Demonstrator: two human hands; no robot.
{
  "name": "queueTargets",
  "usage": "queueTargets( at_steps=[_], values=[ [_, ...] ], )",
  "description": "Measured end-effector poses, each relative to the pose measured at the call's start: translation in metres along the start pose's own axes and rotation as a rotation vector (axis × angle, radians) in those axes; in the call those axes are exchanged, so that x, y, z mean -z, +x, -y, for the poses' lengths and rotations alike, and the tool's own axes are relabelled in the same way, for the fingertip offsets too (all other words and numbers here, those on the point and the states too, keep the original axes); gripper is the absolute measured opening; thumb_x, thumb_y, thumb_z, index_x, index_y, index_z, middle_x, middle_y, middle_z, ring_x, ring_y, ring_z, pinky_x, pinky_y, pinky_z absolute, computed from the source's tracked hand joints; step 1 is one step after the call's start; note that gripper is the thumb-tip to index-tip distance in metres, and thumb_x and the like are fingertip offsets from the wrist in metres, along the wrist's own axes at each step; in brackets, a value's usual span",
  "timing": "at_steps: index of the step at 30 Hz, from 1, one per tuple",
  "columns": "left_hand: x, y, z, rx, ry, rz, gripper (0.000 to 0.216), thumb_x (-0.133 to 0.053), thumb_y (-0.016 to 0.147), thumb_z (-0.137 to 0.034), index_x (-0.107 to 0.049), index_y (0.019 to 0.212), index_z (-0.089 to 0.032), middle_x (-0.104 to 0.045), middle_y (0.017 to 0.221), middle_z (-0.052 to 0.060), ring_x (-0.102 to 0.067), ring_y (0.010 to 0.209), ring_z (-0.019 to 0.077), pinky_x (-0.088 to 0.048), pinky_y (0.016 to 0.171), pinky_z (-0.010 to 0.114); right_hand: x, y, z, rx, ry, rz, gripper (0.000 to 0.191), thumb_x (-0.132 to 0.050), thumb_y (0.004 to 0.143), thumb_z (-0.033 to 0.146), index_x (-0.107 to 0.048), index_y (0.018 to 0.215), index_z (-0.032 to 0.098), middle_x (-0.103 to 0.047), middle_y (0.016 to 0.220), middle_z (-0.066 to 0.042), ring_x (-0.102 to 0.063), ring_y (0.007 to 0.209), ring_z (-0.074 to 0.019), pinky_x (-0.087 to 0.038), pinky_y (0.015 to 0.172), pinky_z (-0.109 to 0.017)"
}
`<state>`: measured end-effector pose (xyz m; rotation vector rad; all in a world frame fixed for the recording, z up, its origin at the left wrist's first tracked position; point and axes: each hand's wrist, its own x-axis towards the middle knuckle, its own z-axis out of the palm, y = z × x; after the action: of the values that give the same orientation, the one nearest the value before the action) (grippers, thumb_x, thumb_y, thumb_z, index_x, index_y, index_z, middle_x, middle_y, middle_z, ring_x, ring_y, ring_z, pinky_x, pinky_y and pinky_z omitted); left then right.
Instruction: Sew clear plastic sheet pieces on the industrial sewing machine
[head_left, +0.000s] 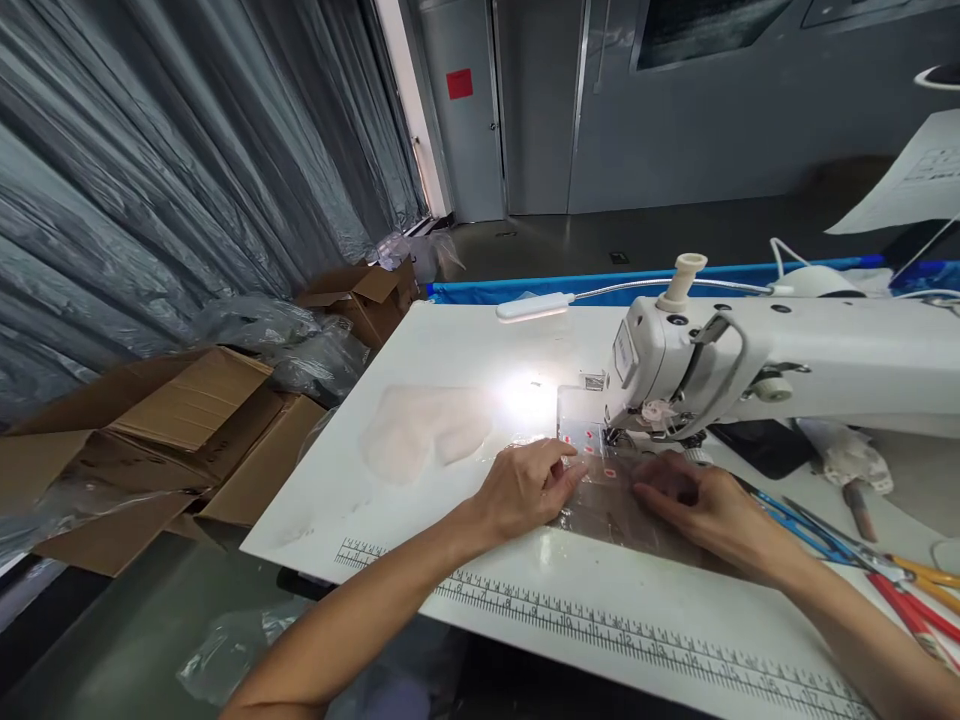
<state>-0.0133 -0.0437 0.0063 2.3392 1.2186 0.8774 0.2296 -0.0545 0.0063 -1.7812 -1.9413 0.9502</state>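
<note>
A thin clear plastic sheet (622,515) with small red marks lies on the white sewing table, partly beneath the head of a white sewing machine (649,350). My left hand (529,485) is at the sheet's left side, thumb and bent fingers closed on it near the red marks. On the right, my right hand (701,505) has its curled fingers and thumb on the same sheet, just in front of the needle area. The fingers partly cover the film, so its full outline is hidden. A lamp's bright spot falls just beyond my left hand.
Left on the table lies a pale, see-through piece (420,430). A white lamp (534,307) on a bendy neck stands behind. Blue-handled scissors (810,530) and red-handled pliers (911,610) lie at right. A printed ruler (600,625) follows the front edge. Open cardboard boxes (195,400) stand left.
</note>
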Motion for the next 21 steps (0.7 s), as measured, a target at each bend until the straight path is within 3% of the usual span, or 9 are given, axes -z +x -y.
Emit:
queueTargets(
  at_steps=[5, 8, 10, 12, 14, 17, 21],
  values=[
    [0.013, 0.002, -0.003, 0.408, -0.584, 0.334, 0.059, -0.032, 0.093, -0.065, -0.059, 0.098, -0.013, -0.063, 0.073, 0.004, -0.059, 0.053, 0.0113, -0.044, 0.046, 0.022, -0.015, -0.009, 0.037, 0.054, 0.447, 0.26, 0.035, -0.061, 0.082, 0.051, -0.064, 0.097, 0.019, -0.064, 0.071, -0.003, -0.058, 0.062, -0.0146, -0.046, 0.055, -0.026],
    [0.024, 0.003, 0.001, 0.541, -0.654, 0.406, 0.062, -0.038, 0.089, -0.068, -0.055, 0.112, -0.013, -0.064, 0.077, 0.005, -0.061, 0.055, 0.0132, -0.048, 0.048, 0.024, -0.018, -0.009, 0.048, 0.13, 0.628, 0.437, 0.043, -0.059, 0.085, 0.053, -0.06, 0.112, 0.019, -0.069, 0.087, -0.006, -0.064, 0.077, -0.0166, -0.053, 0.067, -0.031],
    [0.029, 0.002, 0.003, 0.544, -0.59, 0.429, 0.059, -0.054, 0.085, -0.06, -0.051, 0.123, -0.014, -0.065, 0.08, 0.004, -0.063, 0.058, 0.0137, -0.049, 0.054, 0.025, -0.015, -0.008, 0.044, 0.195, 0.509, 0.356, 0.042, -0.053, 0.09, 0.051, -0.06, 0.118, 0.021, -0.069, 0.098, -0.008, -0.066, 0.083, -0.0187, -0.055, 0.071, -0.033],
    [0.031, 0.0, 0.004, 0.511, -0.529, 0.432, 0.062, -0.066, 0.08, -0.047, -0.047, 0.129, -0.015, -0.066, 0.08, 0.003, -0.063, 0.06, 0.0137, -0.048, 0.056, 0.025, -0.012, -0.006, 0.033, 0.316, 0.249, 0.176, 0.034, -0.048, 0.094, 0.044, -0.062, 0.117, 0.023, -0.068, 0.104, -0.009, -0.066, 0.087, -0.0209, -0.056, 0.073, -0.036],
    [0.03, -0.001, 0.005, 0.491, -0.5, 0.419, 0.061, -0.069, 0.079, -0.036, -0.046, 0.131, -0.015, -0.066, 0.077, 0.002, -0.062, 0.058, 0.0131, -0.047, 0.055, 0.024, -0.012, -0.005, 0.021, 0.515, -0.035, 0.036, 0.03, -0.045, 0.095, 0.034, -0.063, 0.116, 0.024, -0.067, 0.108, -0.009, -0.064, 0.094, -0.0225, -0.055, 0.079, -0.038],
    [0.024, 0.002, 0.008, 0.519, -0.481, 0.324, 0.054, -0.066, 0.081, -0.031, -0.046, 0.129, -0.016, -0.066, 0.077, 0.0, -0.061, 0.055, 0.0117, -0.047, 0.05, 0.023, -0.015, 0.0, 0.008, 0.772, -0.352, -0.05, 0.032, -0.043, 0.094, 0.026, -0.062, 0.12, 0.024, -0.062, 0.11, -0.011, -0.06, 0.1, -0.0247, -0.053, 0.084, -0.043],
    [0.018, 0.007, 0.013, 0.53, -0.44, 0.202, 0.056, -0.067, 0.082, -0.043, -0.046, 0.127, -0.017, -0.065, 0.077, -0.001, -0.062, 0.057, 0.0115, -0.052, 0.056, 0.025, -0.019, 0.011, 0.002, 0.77, -0.495, -0.118, 0.034, -0.042, 0.095, 0.028, -0.061, 0.122, 0.021, -0.059, 0.105, -0.014, -0.06, 0.094, -0.0256, -0.054, 0.077, -0.043]
  ],
)
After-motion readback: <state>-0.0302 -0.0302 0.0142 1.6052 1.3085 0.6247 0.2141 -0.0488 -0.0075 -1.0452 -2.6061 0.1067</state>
